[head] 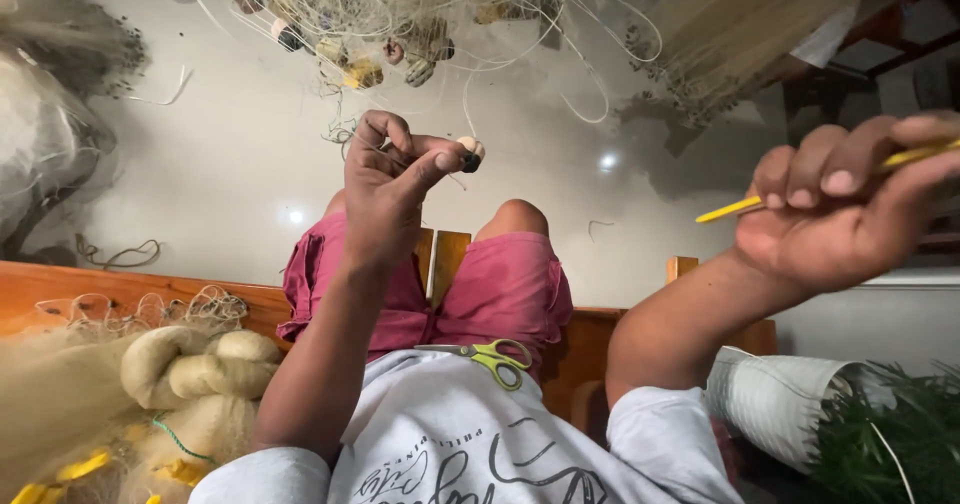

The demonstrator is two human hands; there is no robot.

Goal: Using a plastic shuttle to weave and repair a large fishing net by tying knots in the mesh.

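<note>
I find the left hand (385, 189) raised over the lap, its fingers (430, 164) pinched shut on a small pale float (470, 153) with a dark end, thin line running up from it to the tangled fishing net (400, 24) on the floor (230, 164). The right hand (840, 209) is drawn out to the side, fingers closed round a yellow netting needle (740, 205). Green-handled scissors (490, 356) lie on the white shirt; bundled net (190, 374) sits on the wooden bench (60, 284). My judgement: the knot at the float wants the line kept taut between both hands, the pinch held firm, and the needle pulled clear of loose loops so nothing snags.
</note>
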